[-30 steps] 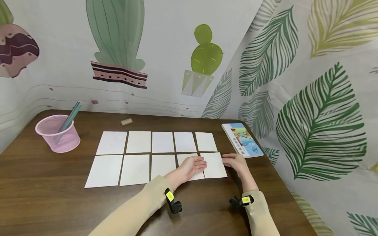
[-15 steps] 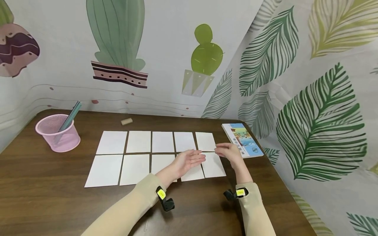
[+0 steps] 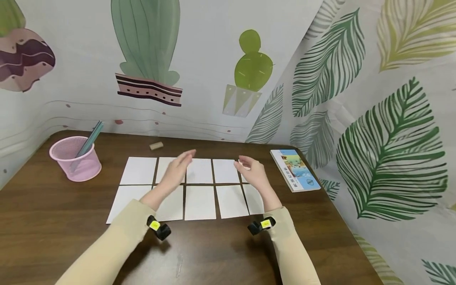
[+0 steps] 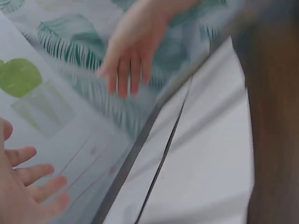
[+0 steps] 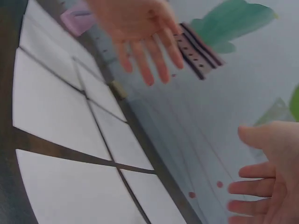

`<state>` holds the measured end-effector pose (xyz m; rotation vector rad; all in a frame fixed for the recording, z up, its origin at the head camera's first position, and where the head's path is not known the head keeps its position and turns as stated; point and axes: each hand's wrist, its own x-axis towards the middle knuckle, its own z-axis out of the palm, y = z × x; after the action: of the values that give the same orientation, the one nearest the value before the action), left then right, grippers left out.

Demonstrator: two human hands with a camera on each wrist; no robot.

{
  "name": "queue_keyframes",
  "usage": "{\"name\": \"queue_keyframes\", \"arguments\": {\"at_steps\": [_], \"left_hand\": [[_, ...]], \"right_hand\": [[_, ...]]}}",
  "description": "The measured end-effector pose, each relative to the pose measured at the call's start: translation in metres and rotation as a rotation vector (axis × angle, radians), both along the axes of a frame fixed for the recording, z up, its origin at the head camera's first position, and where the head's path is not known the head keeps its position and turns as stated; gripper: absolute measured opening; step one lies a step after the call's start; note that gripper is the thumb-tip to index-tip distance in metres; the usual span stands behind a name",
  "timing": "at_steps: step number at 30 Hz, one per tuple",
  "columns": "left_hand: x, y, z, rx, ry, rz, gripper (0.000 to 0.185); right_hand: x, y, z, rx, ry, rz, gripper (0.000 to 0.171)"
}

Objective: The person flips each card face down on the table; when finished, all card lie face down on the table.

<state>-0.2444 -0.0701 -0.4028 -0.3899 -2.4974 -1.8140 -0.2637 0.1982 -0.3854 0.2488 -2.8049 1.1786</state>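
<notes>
Both hands were raised above the blank white cards [image 3: 199,186], which lay in two rows on the dark wooden surface [image 3: 53,221]. The left hand [image 3: 176,170] hovered over the upper row, fingers straight and loosely spread, holding nothing. The right hand [image 3: 254,174] hovered near the right-end cards, fingers relaxed and slightly apart. The book [image 3: 295,169] bore cover writing too small to read. The cards showed no writing.

The print on the book [image 3: 295,169] cover is too small to read
</notes>
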Motion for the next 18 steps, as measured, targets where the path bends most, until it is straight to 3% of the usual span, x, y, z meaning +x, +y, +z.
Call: {"name": "queue_keyframes", "arguments": {"at_steps": [4,8,12,18], "left_hand": [[-0.001,-0.027,-0.003,-0.436,0.129,0.087,0.059],[-0.003,-0.042,-0.010,-0.725,0.174,0.109,0.068],[-0.007,-0.051,-0.018,-0.857,0.152,0.109,0.077],[-0.012,-0.056,-0.030,-0.925,0.076,0.081,0.087]], "right_hand": [[-0.003,-0.017,-0.005,0.154,0.038,0.053,0.064],[-0.008,-0.029,-0.011,0.300,0.052,0.053,0.069],[-0.012,-0.036,-0.017,0.401,0.034,0.051,0.072],[-0.016,-0.039,-0.026,0.499,-0.013,0.041,0.074]]}}
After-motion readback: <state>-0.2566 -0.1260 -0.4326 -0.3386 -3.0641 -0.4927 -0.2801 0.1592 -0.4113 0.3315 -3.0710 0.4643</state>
